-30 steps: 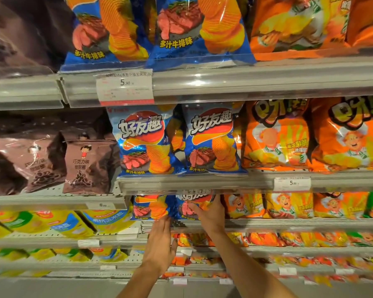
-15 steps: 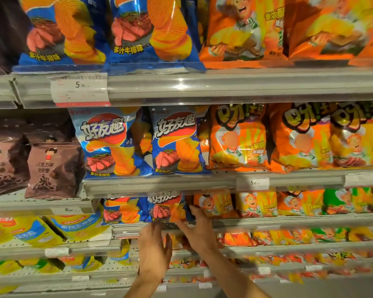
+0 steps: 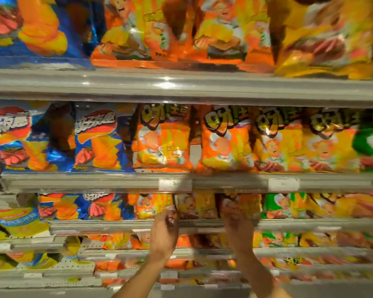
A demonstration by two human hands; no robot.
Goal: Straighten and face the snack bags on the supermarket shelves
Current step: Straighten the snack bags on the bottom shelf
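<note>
So the frame was pretty smeared, but you could follow what was going on. Both hands were up at the third shelf (image 3: pixel 202 224) down, working the row of small orange and yellow snack bags there. The left hand (image 3: pixel 164 231) was reaching for the lower right corner of an orange bag (image 3: pixel 153 205), fingers curled in toward it. It looked like a pinch on the bag's edge, but with that much blur I honestly couldn't tell if the grip had closed on it or was just brushing it. The right hand (image 3: pixel 237 229) was up against the next-but-one bag (image 3: pixel 248 203), an orange-yellow one, fingers bent over its lower front, and same deal: couldn't say whether it was holding or only touching. A yellow bag (image 3: pixel 197 205) sat between the two hands, upright and facing out.

My read was that the step in hand was squaring up this little section of the row. The blue bags (image 3: pixel 103 206) to the left on the same shelf looked already faced.

Next move, as I'd judge it: tug each bag forward to the shelf lip, stand it straight with the print facing out, then slide over to the green bags (image 3: pixel 282 205) on the right. Light touch needed, since puffy bags tip neighbours easily.
</note>
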